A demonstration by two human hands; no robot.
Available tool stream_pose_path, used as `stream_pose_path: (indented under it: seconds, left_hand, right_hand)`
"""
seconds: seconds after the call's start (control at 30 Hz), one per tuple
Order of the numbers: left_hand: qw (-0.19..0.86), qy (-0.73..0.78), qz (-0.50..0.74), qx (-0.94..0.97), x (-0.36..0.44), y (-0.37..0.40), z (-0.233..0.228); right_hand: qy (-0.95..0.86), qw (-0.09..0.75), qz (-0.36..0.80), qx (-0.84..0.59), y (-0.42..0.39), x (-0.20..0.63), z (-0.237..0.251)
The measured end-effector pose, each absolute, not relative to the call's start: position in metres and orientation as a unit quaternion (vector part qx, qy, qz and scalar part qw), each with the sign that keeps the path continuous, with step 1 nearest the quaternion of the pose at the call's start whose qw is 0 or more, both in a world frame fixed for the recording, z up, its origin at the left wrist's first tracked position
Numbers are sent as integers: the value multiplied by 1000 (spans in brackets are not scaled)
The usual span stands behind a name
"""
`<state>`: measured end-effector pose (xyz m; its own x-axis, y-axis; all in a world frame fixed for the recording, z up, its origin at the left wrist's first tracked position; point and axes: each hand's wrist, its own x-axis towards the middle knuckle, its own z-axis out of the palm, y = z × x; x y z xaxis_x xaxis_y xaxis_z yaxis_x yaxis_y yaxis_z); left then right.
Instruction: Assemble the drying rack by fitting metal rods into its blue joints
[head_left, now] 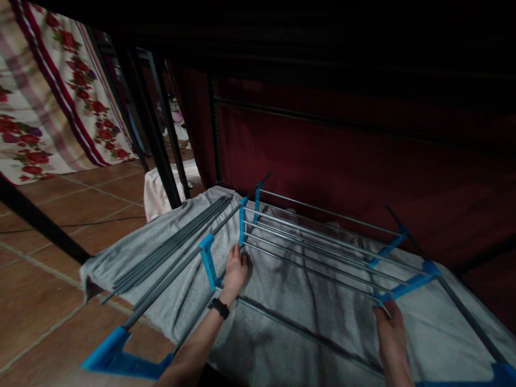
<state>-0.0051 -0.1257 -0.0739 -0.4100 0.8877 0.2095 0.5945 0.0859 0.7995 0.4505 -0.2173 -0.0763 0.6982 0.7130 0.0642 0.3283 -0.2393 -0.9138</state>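
A partly assembled rack of grey metal tubes [306,256] and blue plastic brackets lies across a grey cloth. My left hand [236,271], with a black band on its wrist, pinches the lower end of an upright blue bracket [242,226], where several thin tubes enter it. On the other side, my right hand [392,328] grips the lower end of the slanting blue bracket [415,285] at the tubes' opposite ends. Another blue bracket [207,262] stands just left of my left hand. A larger blue end piece [123,355] is nearer, at lower left.
Several loose grey tubes [173,242] lie bundled on the grey cloth [278,333] to the left. Dark metal posts [155,129] and a low dark overhang surround the spot. A dark red cloth [322,156] hangs behind; a floral cloth [80,80] hangs left above the tiled floor [36,301].
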Motion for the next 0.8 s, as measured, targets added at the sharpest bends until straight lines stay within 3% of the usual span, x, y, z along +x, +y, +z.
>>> stream_pose_path:
  seconds: [0.1,0.17,0.3,0.43,0.6,0.8]
  left_hand:
    - [137,659,450,587,6,-172,-82]
    - [135,637,437,621,13,-200,-85]
    - [136,612,397,670,20,-239,-88]
    - [124,609,351,700,14,-265,-99]
    - [97,587,278,754,-4,-288,-116]
    - [79,616,233,748,-26,-310,-124]
  right_hand:
    - [-424,525,243,-697,-256,381,-75]
    - [-522,483,267,-650,-281,334,-86]
    - [-725,418,182,-516,-317,273,-135]
    - [-838,340,7,-427,-332,269,-176]
    - [-874,254,-94,-404,-330,278,-172]
    - [-830,321,-138,-436,-346,299,-177]
